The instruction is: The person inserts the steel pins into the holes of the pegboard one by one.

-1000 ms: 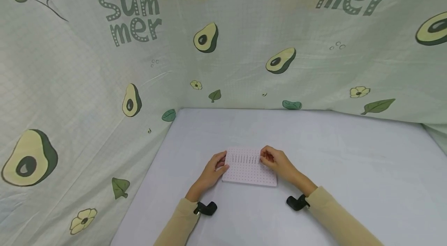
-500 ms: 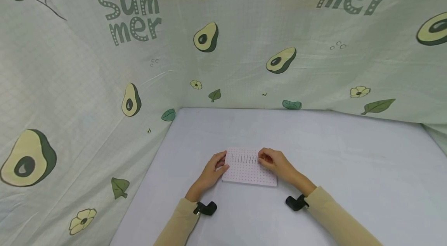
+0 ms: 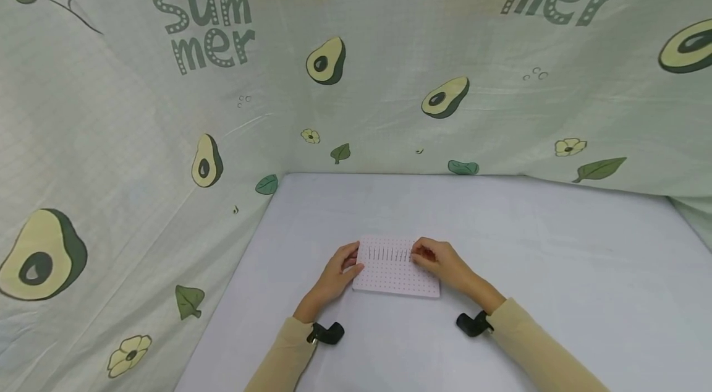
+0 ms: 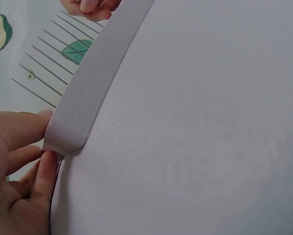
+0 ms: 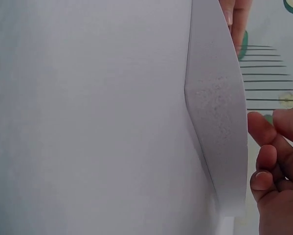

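A pale pink board point(image 3: 389, 281) dotted with rows of small holes lies on the table. Several thin dark pins point(image 3: 387, 253) stand upright in a row across its far half; the right wrist view shows these pins point(image 5: 268, 81) beyond the board's edge. My left hand point(image 3: 336, 271) grips the board's left side, its fingers at the near-left corner in the left wrist view. My right hand point(image 3: 439, 262) is at the row's right end, thumb and index fingertip pinched together at the last pin, the other fingers curled. The fingers mostly hide that pin.
A white cloth covers the table point(image 3: 556, 268) around the board. Behind and to the left hangs a pale curtain point(image 3: 378, 126) printed with avocados and leaves. A black wrist camera point(image 3: 328, 333) sits on the left wrist, another black camera point(image 3: 471, 323) on the right.
My right hand has shifted slightly left toward the end of the pin row over the last second. My left hand stays on the board, and the board keeps its place.
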Demonstrator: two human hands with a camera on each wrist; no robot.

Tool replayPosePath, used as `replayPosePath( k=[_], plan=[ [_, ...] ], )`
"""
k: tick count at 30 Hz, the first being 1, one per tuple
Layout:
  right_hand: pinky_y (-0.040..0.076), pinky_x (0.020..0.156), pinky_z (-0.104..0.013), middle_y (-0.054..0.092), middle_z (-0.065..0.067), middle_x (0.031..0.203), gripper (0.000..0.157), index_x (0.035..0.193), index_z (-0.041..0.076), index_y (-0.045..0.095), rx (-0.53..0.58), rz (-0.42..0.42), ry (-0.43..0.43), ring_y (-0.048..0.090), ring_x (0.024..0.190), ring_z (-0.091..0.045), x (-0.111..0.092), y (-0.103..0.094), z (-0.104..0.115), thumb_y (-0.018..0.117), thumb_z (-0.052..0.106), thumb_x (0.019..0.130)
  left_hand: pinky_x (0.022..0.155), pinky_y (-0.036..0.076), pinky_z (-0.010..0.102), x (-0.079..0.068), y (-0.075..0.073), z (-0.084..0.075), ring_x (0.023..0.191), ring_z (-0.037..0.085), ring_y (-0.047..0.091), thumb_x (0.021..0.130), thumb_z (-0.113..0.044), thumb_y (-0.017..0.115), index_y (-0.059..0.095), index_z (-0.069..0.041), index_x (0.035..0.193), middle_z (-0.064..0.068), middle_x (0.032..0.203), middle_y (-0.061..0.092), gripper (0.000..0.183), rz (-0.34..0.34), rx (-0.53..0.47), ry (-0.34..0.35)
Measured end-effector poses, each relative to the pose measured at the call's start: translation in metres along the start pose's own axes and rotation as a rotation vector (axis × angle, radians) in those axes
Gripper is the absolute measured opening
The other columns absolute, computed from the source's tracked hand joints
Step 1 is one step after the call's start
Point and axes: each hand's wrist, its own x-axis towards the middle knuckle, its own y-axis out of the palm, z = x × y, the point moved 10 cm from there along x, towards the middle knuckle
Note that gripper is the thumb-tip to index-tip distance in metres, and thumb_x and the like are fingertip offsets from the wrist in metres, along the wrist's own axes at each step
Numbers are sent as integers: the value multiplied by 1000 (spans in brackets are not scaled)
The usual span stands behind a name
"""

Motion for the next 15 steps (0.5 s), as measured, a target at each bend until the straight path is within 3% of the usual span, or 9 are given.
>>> replayPosePath(
  k=[5, 10, 15],
  plan=[
    [43, 58, -21, 58, 6, 80, 4, 98, 9, 66, -22, -19, 13, 49, 70, -10, -3, -10, -3, 68, 7, 95, 107, 42, 54, 3, -1, 1, 121, 47, 48, 97, 6, 59, 34, 20, 143, 37, 137, 42, 54, -8, -3, 7],
    [43, 58, -21, 59, 7, 81, 3, 98, 8, 66, -50, -59, 28, 49, 71, -10, -12, -24, -10, 68, 7, 95, 108, 40, 54, 1, -1, 8, 124, 48, 47, 96, 6, 60, 34, 19, 143, 36, 138, 42, 55, -1, -42, -35],
    [44, 58, -21, 62, 4, 81, 4, 99, 9, 66, -98, -103, 69, 49, 70, -10, -24, -45, -21, 67, 8, 95, 109, 43, 45, 0, -3, 43, 126, 41, 48, 97, -3, 64, 36, 12, 146, 28, 138, 46, 59, -5, -78, -90]
  ],
)
